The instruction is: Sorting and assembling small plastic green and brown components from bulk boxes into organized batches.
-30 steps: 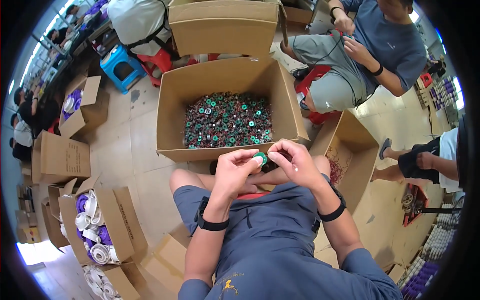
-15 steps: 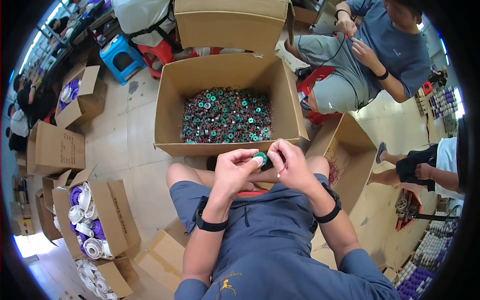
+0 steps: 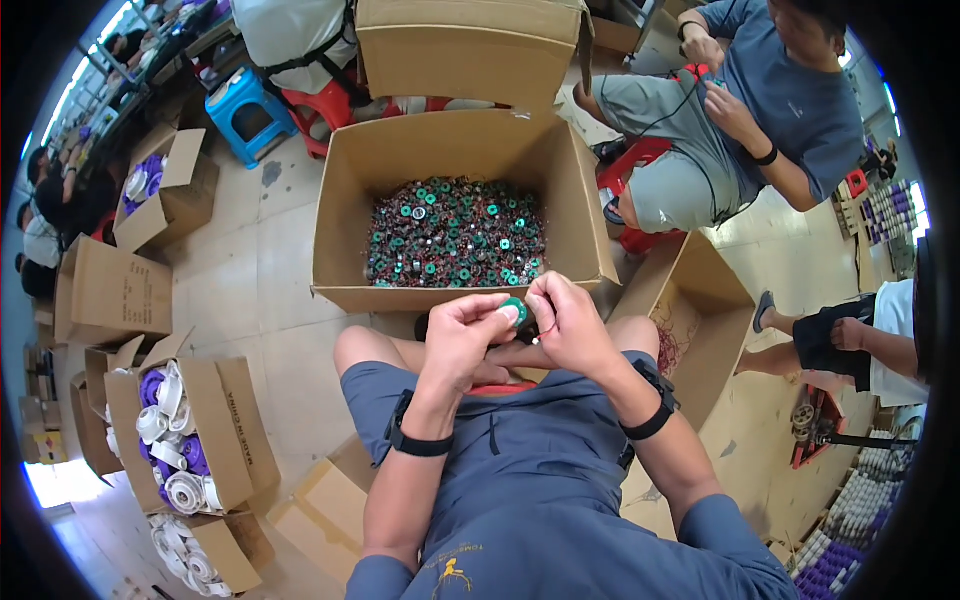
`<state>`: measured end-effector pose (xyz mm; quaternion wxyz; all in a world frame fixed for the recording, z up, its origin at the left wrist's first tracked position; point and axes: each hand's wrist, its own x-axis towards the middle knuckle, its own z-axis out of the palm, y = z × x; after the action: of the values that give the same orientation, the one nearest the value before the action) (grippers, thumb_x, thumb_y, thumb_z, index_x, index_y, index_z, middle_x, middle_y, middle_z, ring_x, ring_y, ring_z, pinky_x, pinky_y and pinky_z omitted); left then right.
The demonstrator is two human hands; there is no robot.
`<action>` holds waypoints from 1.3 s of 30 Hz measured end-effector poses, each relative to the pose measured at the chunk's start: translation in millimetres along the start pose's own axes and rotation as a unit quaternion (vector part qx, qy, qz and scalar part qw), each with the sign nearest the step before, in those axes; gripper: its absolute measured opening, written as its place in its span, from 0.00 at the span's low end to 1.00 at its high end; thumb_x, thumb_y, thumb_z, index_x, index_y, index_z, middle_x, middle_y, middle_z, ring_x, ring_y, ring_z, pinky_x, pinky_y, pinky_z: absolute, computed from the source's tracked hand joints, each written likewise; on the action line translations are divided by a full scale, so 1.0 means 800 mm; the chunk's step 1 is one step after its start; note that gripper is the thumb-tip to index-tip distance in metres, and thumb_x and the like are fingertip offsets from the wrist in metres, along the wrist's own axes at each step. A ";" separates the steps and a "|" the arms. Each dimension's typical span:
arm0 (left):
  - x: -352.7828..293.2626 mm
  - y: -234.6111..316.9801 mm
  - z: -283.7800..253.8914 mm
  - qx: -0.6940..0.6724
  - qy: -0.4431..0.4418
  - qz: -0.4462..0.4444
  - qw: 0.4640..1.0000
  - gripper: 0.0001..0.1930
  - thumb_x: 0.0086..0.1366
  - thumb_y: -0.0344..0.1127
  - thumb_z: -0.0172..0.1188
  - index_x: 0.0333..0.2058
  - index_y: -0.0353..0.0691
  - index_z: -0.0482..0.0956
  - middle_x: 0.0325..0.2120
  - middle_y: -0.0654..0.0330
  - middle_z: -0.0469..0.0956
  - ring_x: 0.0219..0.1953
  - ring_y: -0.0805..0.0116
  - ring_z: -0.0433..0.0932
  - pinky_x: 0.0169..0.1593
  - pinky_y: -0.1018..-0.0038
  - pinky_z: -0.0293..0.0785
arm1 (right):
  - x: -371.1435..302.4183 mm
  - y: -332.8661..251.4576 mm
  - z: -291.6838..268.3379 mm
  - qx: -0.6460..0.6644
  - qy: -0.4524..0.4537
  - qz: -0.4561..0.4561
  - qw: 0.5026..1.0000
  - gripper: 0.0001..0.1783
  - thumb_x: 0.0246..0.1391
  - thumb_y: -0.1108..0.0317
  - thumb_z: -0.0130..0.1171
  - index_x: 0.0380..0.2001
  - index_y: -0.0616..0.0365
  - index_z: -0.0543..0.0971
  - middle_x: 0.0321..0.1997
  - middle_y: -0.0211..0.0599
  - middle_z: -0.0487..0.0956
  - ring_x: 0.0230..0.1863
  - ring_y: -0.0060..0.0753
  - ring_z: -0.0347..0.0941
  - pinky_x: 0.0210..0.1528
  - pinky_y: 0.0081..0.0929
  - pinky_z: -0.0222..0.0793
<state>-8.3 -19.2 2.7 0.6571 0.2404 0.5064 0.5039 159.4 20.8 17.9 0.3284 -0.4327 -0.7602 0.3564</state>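
My left hand (image 3: pixel 468 335) is closed, pinching a small round green circuit board (image 3: pixel 515 311) between thumb and fingers in front of my lap. Close on its right, my right hand (image 3: pixel 568 318) is closed with thumb and fingertips together. A thin wire with a small pale end (image 3: pixel 537 341) hangs below those fingers; most of it is hidden by the hand. Just beyond both hands stands a large open cardboard box (image 3: pixel 350 297). Heaped inside it are many similar green round boards with dark and reddish wires (image 3: pixel 455 232).
At right, another open carton (image 3: pixel 705 290) holds loose red wires (image 3: pixel 668 345). A seated co-worker (image 3: pixel 790 110) handles a small part at the upper right. Cartons of white and purple rolls (image 3: pixel 180 440) stand left; a blue stool (image 3: pixel 248 115) is farther back. Another person (image 3: pixel 870 340) stands right.
My right hand has moved slightly up and left, and the pale wire end has shifted left with it. My left hand still holds the green board, now turned a little.
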 end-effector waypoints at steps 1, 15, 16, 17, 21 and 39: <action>0.003 0.004 -0.001 -0.011 0.007 -0.002 1.000 0.13 0.58 0.25 0.65 0.43 0.31 0.81 0.30 0.60 0.82 0.28 0.79 0.78 0.33 0.82 0.77 | 0.000 -0.004 0.001 0.007 -0.006 -0.004 1.000 0.04 0.57 0.76 0.53 0.30 0.63 0.69 0.28 0.46 0.73 0.28 0.47 0.71 0.32 0.36 0.69; 0.006 0.000 0.002 -0.018 0.001 -0.010 1.000 0.13 0.59 0.26 0.65 0.43 0.32 0.82 0.32 0.60 0.82 0.28 0.78 0.79 0.34 0.82 0.78 | 0.003 0.006 0.003 0.009 -0.003 -0.016 1.000 0.05 0.59 0.73 0.52 0.31 0.63 0.69 0.29 0.48 0.74 0.31 0.50 0.72 0.34 0.38 0.68; 0.006 0.001 0.000 -0.022 0.006 -0.014 1.000 0.13 0.59 0.25 0.65 0.43 0.32 0.82 0.32 0.60 0.82 0.29 0.77 0.79 0.34 0.82 0.78 | 0.007 0.009 0.001 0.008 -0.001 -0.016 1.000 0.05 0.59 0.73 0.52 0.31 0.63 0.69 0.29 0.48 0.74 0.31 0.50 0.72 0.34 0.38 0.68; 0.007 0.006 0.001 -0.020 -0.008 0.013 1.000 0.12 0.59 0.25 0.64 0.43 0.31 0.81 0.32 0.60 0.82 0.29 0.77 0.79 0.35 0.82 0.78 | 0.010 0.012 -0.002 0.015 -0.005 -0.009 1.000 0.05 0.59 0.73 0.52 0.31 0.63 0.69 0.29 0.48 0.74 0.31 0.50 0.72 0.34 0.37 0.68; 0.007 0.003 -0.003 -0.028 -0.006 -0.010 1.000 0.12 0.59 0.24 0.64 0.43 0.31 0.81 0.32 0.59 0.82 0.30 0.76 0.79 0.35 0.81 0.79 | 0.004 0.006 0.000 0.017 -0.015 -0.014 1.000 0.06 0.60 0.73 0.52 0.31 0.63 0.69 0.28 0.47 0.74 0.30 0.47 0.72 0.33 0.36 0.68; 0.006 0.000 -0.004 -0.039 -0.013 -0.037 0.998 0.12 0.59 0.24 0.64 0.42 0.31 0.81 0.31 0.59 0.82 0.29 0.76 0.79 0.34 0.81 0.78 | 0.008 0.012 -0.002 0.008 -0.024 -0.010 1.000 0.06 0.59 0.73 0.52 0.30 0.63 0.68 0.26 0.45 0.72 0.29 0.46 0.70 0.34 0.34 0.67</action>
<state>-11.0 -15.1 -0.5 0.6911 0.2022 0.4863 0.4950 162.5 30.2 12.3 0.3165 -0.4140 -0.7694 0.3694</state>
